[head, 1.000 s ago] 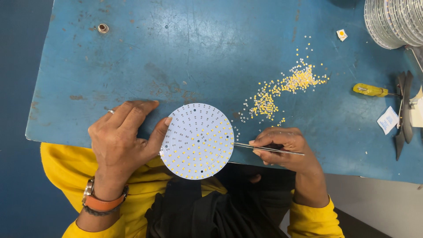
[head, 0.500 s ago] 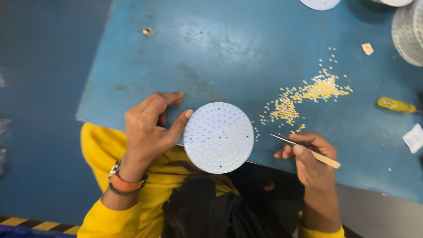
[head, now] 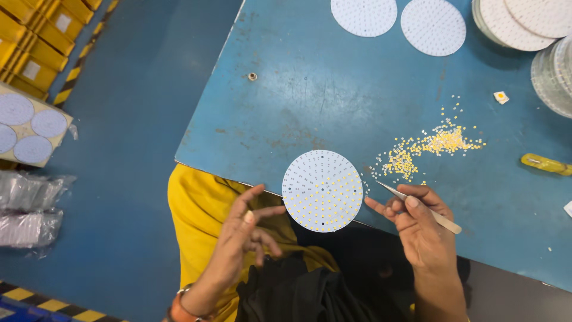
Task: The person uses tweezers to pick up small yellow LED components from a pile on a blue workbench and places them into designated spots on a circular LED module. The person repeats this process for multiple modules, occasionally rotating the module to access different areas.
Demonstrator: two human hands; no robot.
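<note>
My left hand [head: 247,229] has come off the round white board [head: 322,190] and hangs open beside it. The board overhangs the table edge [head: 196,164]; my right hand [head: 417,223] pinches tweezers [head: 417,206]. A nudge could tip it off.

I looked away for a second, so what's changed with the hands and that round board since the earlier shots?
The left hand has let go of the round white board and drawn back off the table edge, fingers open. The right hand still holds the tweezers, tip now beside the board rather than on it. The board stays at the blue table's edge, the yellow chips still scattered.
</note>
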